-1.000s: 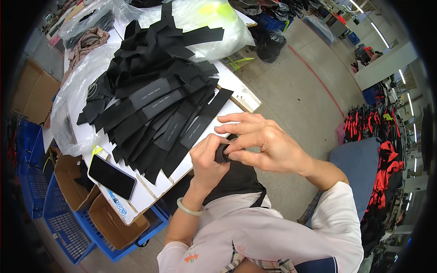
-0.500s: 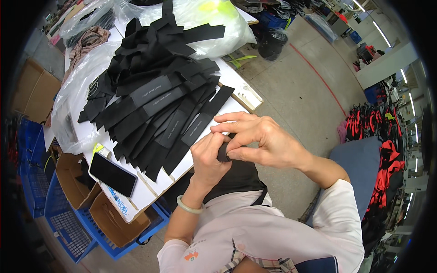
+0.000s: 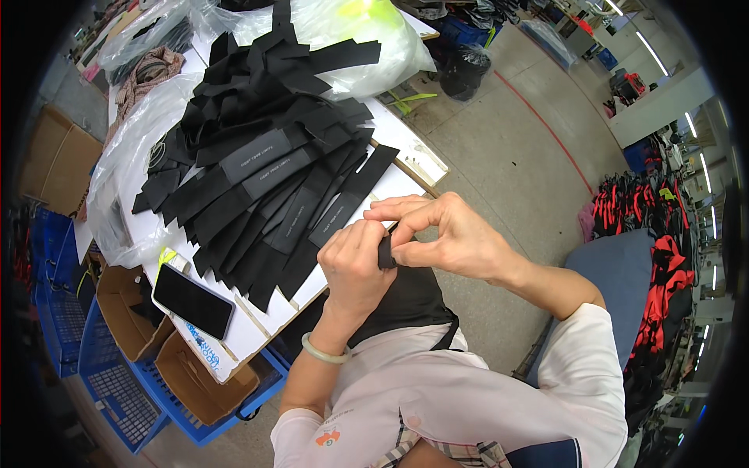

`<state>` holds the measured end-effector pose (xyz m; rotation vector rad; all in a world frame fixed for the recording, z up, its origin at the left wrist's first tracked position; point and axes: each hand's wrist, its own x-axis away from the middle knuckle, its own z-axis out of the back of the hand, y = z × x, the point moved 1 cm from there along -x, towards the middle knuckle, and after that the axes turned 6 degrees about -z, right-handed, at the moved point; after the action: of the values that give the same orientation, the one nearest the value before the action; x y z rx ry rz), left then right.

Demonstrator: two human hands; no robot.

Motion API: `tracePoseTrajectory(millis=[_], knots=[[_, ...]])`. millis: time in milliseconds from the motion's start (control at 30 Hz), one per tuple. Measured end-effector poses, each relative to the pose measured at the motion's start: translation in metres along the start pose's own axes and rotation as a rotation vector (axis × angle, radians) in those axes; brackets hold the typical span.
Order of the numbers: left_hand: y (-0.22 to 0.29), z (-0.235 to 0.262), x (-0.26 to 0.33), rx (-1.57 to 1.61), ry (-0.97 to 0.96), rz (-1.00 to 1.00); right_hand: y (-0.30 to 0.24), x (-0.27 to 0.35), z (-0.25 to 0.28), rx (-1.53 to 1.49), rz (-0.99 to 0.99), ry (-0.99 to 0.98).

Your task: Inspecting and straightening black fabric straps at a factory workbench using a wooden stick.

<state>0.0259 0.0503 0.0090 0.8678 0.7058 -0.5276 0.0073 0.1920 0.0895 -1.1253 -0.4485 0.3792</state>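
Phone (image 3: pixel 193 300) face-down on counter (image 3: pixel 257 324) edge, strap pile (image 3: pixel 265 168) beside it. Left hand (image 3: pixel 355 265) + right hand (image 3: pixel 452 238) both pinched tight on small black strap (image 3: pixel 385 251), held over lap, just off counter corner. Bags (image 3: pixel 367 39) at back.

I see a black fabric piece (image 3: pixel 386 251) pinched between my hands, and a pile of black fabric strips (image 3: pixel 265 171) with grey label patches on a white table (image 3: pixel 406 152). A black phone (image 3: pixel 193 301) lies near blue crates (image 3: pixel 117 390) and brown cardboard boxes (image 3: pixel 195 382). My bracelet (image 3: pixel 324 355) is pale green, my sleeves pale pink. Red-and-black garments (image 3: pixel 647 210) hang at right.
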Motion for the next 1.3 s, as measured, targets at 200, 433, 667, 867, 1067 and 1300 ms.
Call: tracePoseTrajectory(millis=[200,433,667,867,1067,1300], knots=[[0.003,-0.002,-0.004,-0.107,-0.097,0.014,0.017,-0.001,-0.004,-0.288,-0.257,0.095],[-0.002,0.003,-0.005,0.075,-0.109,0.139,0.005,-0.003,0.012,-0.632,-0.067,0.088],[0.000,0.006,0.004,0.365,-0.109,0.279,-0.029,-0.016,0.025,-0.789,0.075,0.045],[0.007,-0.002,0.023,1.220,-0.346,0.795,-0.050,-0.044,0.037,-0.851,0.298,-0.038],[0.002,0.008,0.022,1.305,-0.128,0.706,-0.028,-0.037,0.031,-0.307,0.209,0.046],[0.009,0.013,0.017,1.132,-0.215,0.556,-0.015,-0.014,0.015,0.035,0.331,-0.074]])
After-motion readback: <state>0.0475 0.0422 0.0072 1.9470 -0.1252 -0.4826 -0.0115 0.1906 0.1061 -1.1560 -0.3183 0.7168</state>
